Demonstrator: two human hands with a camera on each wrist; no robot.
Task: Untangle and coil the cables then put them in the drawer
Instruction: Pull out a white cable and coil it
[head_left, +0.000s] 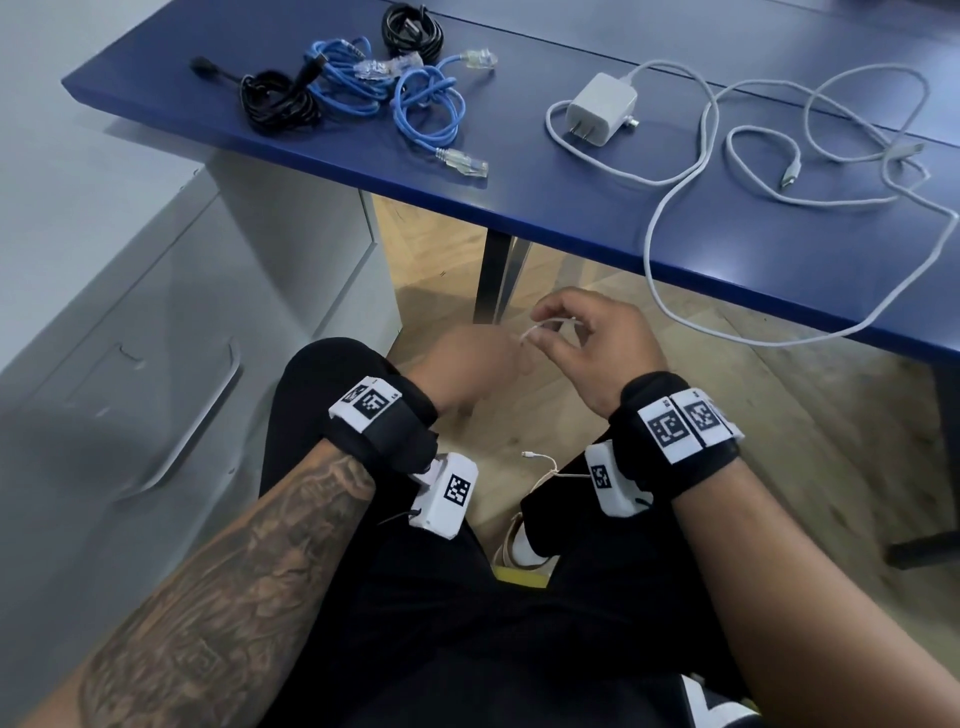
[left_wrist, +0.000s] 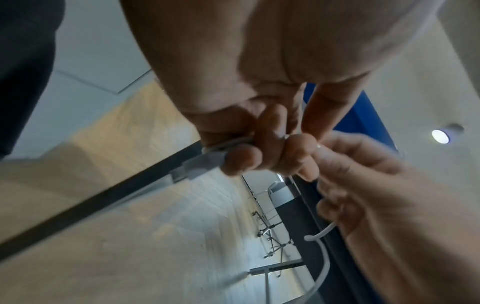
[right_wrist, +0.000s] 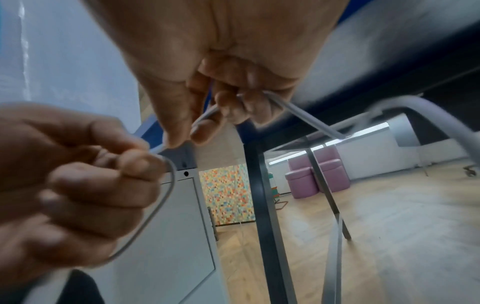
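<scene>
A thin white cable (head_left: 545, 327) is stretched between both hands over my lap, below the blue table (head_left: 597, 208). My left hand (head_left: 478, 358) has its fingers curled round the cable (left_wrist: 324, 259), and a pale plug (left_wrist: 200, 164) sticks out beside its fingertips (left_wrist: 241, 160). My right hand (head_left: 597, 338) pinches the same cable (right_wrist: 207, 115) between thumb and fingers. From it a strand (right_wrist: 311, 121) runs up toward the table's underside. A loose end with a small plug (head_left: 531, 455) dangles between my knees.
On the table lie a white charger (head_left: 602, 109) with a long looping white cable (head_left: 670, 249) that hangs over the front edge, two blue network cables (head_left: 426, 109), and black cable bundles (head_left: 280, 98). A grey drawer cabinet (head_left: 156, 364) with handles stands at my left.
</scene>
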